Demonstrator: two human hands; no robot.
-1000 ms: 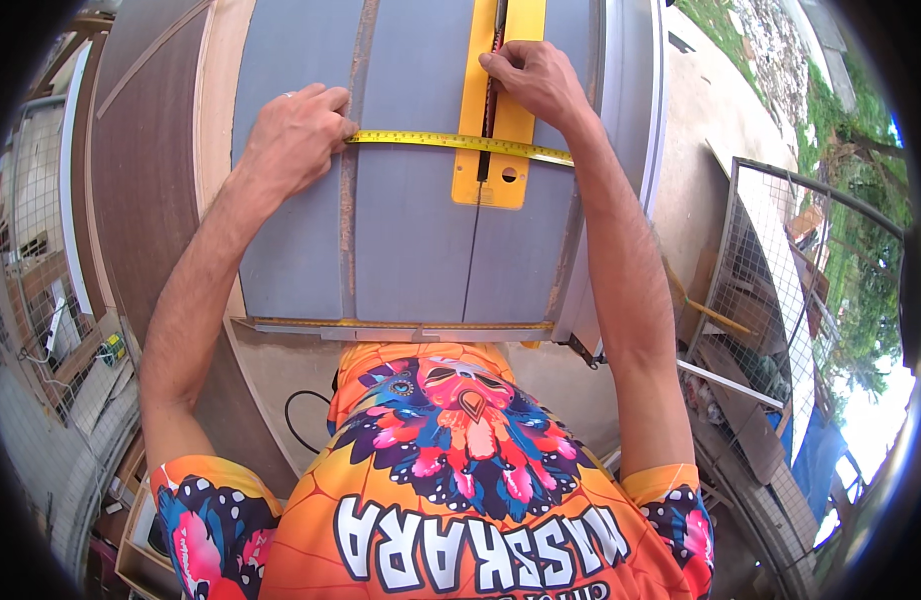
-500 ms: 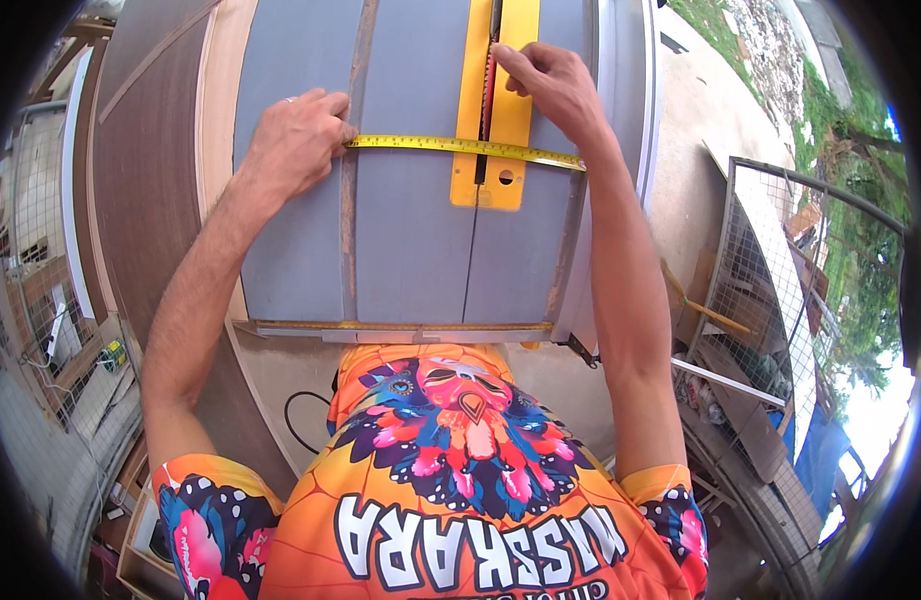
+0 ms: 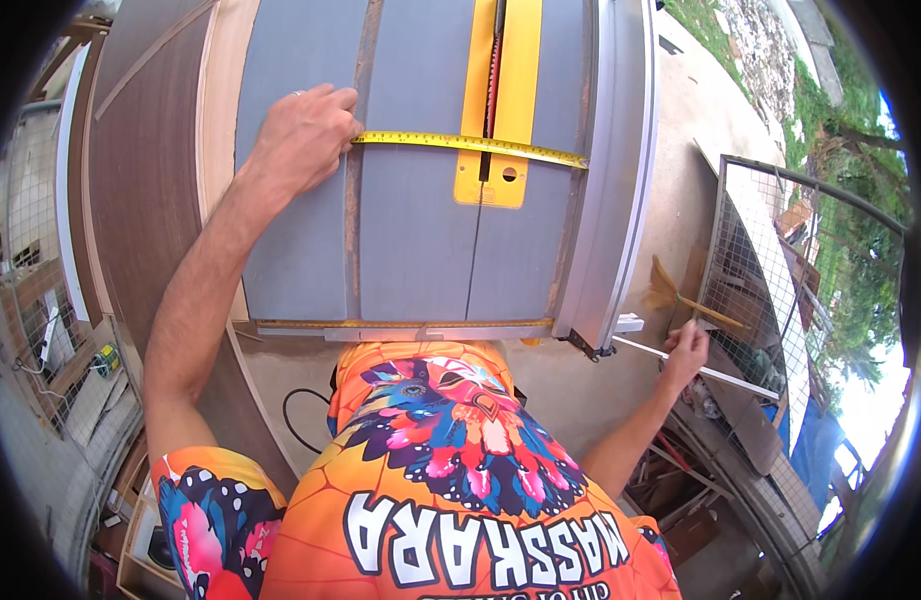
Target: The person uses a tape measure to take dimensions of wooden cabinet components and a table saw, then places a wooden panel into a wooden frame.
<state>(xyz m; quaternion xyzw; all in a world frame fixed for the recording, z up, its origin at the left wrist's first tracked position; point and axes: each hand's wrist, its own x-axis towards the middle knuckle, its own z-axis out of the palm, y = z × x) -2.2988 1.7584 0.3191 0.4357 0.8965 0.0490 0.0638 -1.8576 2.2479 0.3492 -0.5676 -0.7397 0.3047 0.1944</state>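
1. Head view: the left hand (image 3: 306,140) has its fingers pinched on one end of the yellow tape (image 3: 471,145), above the gray table (image 3: 411,250).
2. From those fingers the tape's long axis runs rightward, crossing the yellow plate (image 3: 521,80) and ending beside the silver rail (image 3: 611,180).
3. The left hand is the nearer one; the right hand (image 3: 688,347) is well apart, lower right of the left fingers, off the table.
4. The right fingers look curled; whether they grip anything cannot be told.
5. The left fingers hide the tape's tip; contact at the rail is unclear.
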